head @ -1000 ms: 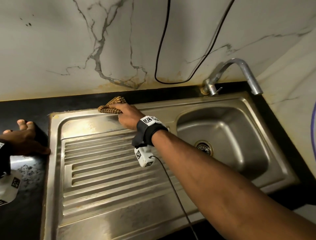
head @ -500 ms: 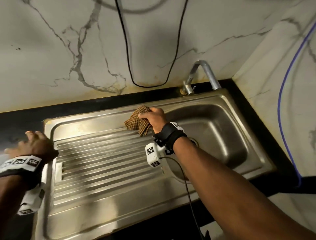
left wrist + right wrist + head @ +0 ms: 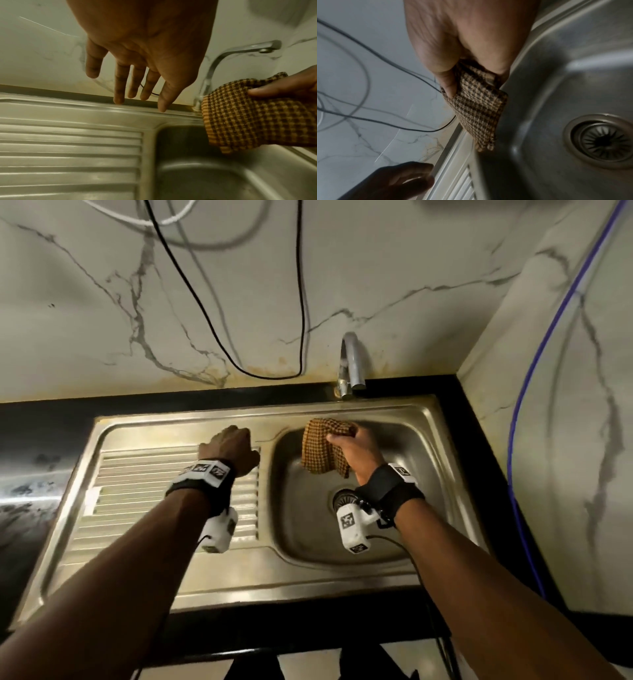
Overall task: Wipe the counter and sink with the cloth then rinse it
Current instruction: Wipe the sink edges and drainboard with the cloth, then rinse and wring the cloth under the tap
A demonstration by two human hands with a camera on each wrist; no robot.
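Observation:
My right hand grips a brown checked cloth and holds it over the steel sink basin, below the tap. The cloth hangs folded from my fingers; in the right wrist view the cloth dangles beside the basin wall. My left hand hovers over the ribbed drainboard near the basin's left edge. Its fingers are straight, spread and hold nothing. No water runs from the tap.
A black counter surrounds the sink. The drain strainer sits in the basin floor. Black and grey cables hang on the marble wall behind; a blue cable runs down the right wall.
My right hand has carried the cloth rightward from the drainboard's back rim to over the basin. My left hand left the counter at the left and moved over the drainboard.

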